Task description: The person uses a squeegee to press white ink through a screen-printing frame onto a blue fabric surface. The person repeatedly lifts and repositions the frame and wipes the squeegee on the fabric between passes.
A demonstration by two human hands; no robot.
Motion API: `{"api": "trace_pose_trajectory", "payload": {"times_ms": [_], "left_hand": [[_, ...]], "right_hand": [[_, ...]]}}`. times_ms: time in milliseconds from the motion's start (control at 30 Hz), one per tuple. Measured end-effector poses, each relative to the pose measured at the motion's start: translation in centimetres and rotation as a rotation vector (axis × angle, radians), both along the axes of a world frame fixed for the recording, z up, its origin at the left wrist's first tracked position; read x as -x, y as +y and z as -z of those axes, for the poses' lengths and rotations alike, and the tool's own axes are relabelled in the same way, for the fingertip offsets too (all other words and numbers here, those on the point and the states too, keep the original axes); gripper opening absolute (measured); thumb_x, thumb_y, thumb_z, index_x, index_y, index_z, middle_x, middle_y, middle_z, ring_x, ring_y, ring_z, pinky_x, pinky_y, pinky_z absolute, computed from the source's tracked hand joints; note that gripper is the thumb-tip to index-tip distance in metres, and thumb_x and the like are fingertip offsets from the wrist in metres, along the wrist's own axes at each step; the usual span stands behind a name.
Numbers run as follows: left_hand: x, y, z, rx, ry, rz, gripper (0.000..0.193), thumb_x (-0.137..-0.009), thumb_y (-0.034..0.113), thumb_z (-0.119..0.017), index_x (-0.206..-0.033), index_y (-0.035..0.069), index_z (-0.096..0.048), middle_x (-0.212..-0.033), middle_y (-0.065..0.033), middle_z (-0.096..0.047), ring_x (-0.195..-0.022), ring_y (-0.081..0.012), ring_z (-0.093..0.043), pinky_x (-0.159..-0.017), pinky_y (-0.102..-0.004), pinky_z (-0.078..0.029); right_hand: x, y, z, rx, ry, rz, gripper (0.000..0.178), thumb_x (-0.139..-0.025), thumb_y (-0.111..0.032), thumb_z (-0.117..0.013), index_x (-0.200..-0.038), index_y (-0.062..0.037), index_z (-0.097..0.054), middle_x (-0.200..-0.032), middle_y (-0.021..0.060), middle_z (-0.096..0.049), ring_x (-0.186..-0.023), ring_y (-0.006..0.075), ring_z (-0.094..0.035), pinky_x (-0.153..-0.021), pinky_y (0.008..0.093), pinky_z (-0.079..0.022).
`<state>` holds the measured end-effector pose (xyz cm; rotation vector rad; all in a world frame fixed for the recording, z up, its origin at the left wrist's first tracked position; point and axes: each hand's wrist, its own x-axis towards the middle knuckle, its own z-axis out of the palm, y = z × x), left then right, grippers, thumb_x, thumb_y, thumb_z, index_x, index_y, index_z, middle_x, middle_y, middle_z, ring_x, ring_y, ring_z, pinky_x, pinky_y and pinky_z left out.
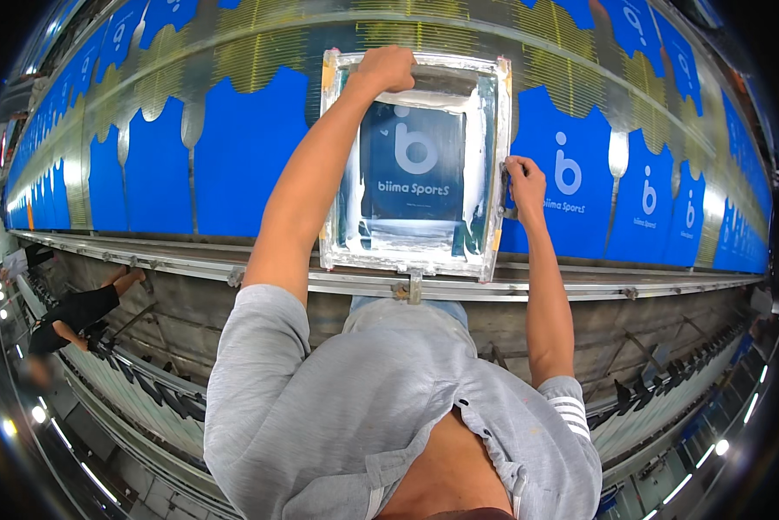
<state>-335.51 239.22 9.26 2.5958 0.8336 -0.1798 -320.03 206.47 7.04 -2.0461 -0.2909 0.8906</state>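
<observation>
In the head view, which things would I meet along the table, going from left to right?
Narrow plain blue panel, wide plain blue panel, framed screen, right hand, narrow white-printed blue panel. Left hand omitted: it overlaps the screen.

Screen frame (407,263) amid blue panels (157,178); left hand (389,69) at far edge, right hand (526,183) at side.

The printing screen (413,186) hides what lies beneath it. The upper edge crops some far blue shirt panels (567,12). A co-worker's head (38,373) is blurred; the rightmost prints (740,221) are too small to read.
</observation>
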Motion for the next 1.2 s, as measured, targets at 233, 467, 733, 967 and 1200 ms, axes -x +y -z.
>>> {"api": "trace_pose_trajectory", "payload": {"times_ms": [233, 467, 733, 967, 1200], "left_hand": [[10.6, -17.7, 1.5, -0.125, -0.262, -0.082, 0.033, -0.072, 0.004, -0.063, -0.103, 0.003, -0.074, -0.1, -0.0165, -0.073, -0.095, -0.0339, -0.07, -0.081, -0.0445, -0.056], [19.2, -30.8, 2.1, -0.198, -0.429, -0.098, 0.045, -0.074, -0.002, -0.059, -0.119, -0.002, -0.066, -0.118, -0.0162, -0.069, -0.112, -0.0343, -0.065, -0.095, -0.0433, -0.053], [28.2, -22.7, 1.4, -0.096, -0.276, -0.156, 0.035, -0.072, 0.001, -0.064, -0.106, 0.002, -0.069, -0.107, -0.0126, -0.07, -0.102, -0.033, -0.066, -0.087, -0.0431, -0.052], [41.3, -12.3, 0.8, -0.097, -0.156, -0.078, 0.034, -0.073, 0.004, -0.064, -0.106, 0.003, -0.067, -0.103, -0.0093, -0.069, -0.103, -0.0287, -0.065, -0.089, -0.0399, -0.05], [43.6, -10.7, 1.8, -0.052, -0.129, -0.054, 0.017, -0.073, 0.006, -0.064, -0.09, 0.004, -0.065, -0.093, -0.0112, -0.068, -0.095, -0.0296, -0.067, -0.084, -0.0429, -0.052]], "right_hand": [[-0.4, 0.0, 1.2, -0.024, -0.084, -0.036, 0.028, -0.093, -0.028, -0.071, -0.099, -0.0008, -0.073, -0.066, 0.001, -0.059, -0.051, 0.0079, -0.049, -0.045, 0.0277, -0.037], [-0.8, -0.3, 3.1, -0.107, -0.333, 0.008, 0.036, -0.094, -0.032, -0.068, -0.102, 0.0019, -0.076, -0.092, 0.0123, -0.075, -0.084, 0.018, -0.066, -0.079, 0.0342, -0.051], [9.6, 7.2, 4.8, -0.352, -0.415, -0.053, 0.039, -0.099, -0.029, -0.064, -0.078, 0.004, -0.063, -0.07, 0.0011, -0.056, -0.069, 0.0107, -0.044, -0.061, 0.0331, -0.039], [24.5, 15.2, 6.2, -0.41, -0.223, 0.065, 0.03, -0.097, -0.024, -0.067, -0.09, 0.0055, -0.069, -0.077, 0.0032, -0.063, -0.072, 0.0124, -0.05, -0.065, 0.0323, -0.042], [26.7, 16.3, 6.5, -0.333, -0.292, 0.006, 0.025, -0.096, -0.02, -0.066, -0.093, 0.0049, -0.071, -0.082, 0.0042, -0.067, -0.075, 0.0126, -0.054, -0.068, 0.0316, -0.045]]}}
